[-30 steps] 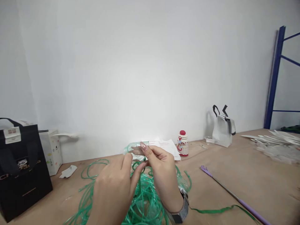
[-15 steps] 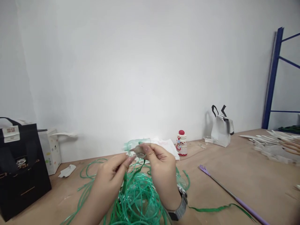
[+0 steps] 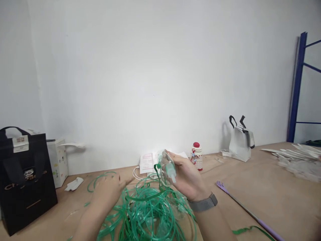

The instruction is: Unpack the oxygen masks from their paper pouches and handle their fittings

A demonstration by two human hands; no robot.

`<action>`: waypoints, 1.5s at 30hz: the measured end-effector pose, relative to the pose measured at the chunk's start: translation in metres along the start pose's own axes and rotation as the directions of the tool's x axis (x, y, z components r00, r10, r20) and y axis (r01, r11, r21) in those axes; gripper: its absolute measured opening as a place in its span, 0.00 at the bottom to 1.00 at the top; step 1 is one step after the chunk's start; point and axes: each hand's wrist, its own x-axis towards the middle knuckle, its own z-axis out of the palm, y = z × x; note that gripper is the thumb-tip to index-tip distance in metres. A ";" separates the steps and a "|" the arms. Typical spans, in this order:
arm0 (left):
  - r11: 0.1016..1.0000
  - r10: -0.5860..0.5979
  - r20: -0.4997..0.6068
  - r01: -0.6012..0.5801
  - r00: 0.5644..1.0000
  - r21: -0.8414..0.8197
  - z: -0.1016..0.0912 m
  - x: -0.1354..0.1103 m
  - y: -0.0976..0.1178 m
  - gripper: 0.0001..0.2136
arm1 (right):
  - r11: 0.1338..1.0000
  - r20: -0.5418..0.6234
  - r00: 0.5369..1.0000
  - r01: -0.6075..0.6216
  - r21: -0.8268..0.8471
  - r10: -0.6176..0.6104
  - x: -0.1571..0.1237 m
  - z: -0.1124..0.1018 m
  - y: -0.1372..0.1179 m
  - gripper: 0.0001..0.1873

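Observation:
My right hand (image 3: 187, 174) holds a clear oxygen mask (image 3: 165, 167) with a pale green connector, its fingers wrapped around the far side. A green elastic strap (image 3: 157, 170) hangs from the mask's left edge. My left hand (image 3: 110, 185) is to the left, apart from the mask and slightly blurred; its thumb points right, away from the other fingers, and nothing shows in it. Below both hands lies a tangled heap of green tubing (image 3: 150, 204), with clear plastic pieces and green straps among the coils.
A black paper bag (image 3: 27, 180) and a white carton (image 3: 59, 160) stand at left. Behind are printed papers (image 3: 146, 163), a red-topped bottle (image 3: 197, 157) and a white bag (image 3: 240, 144). On the right lie a purple-ended back scratcher (image 3: 247, 209) and a pile of white pieces (image 3: 298, 157).
My hands were together at a small part in front of the mask. Now they are apart: my left hand has moved left, and my right hand holds the mask, turned with its connector facing me.

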 end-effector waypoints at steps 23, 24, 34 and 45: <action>0.836 0.320 -0.269 -0.404 0.909 -0.371 -0.004 -0.022 0.072 0.13 | 0.926 -0.025 0.989 0.131 -0.353 -0.149 -0.004 0.016 0.016 0.14; 0.839 0.303 -0.264 -0.388 0.916 -0.382 -0.006 -0.023 0.073 0.13 | 0.922 -0.026 0.987 0.138 -0.363 -0.158 -0.004 0.016 0.015 0.14; 0.688 0.040 -0.065 -0.074 0.997 -0.721 0.008 -0.029 0.087 0.15 | 0.925 -0.111 0.972 0.155 -0.346 -0.205 -0.004 0.023 0.021 0.16; 0.935 0.196 -0.149 -0.230 0.969 -0.268 0.000 -0.029 0.082 0.16 | 0.717 -0.124 0.869 0.305 -0.627 -0.478 0.008 0.000 0.021 0.14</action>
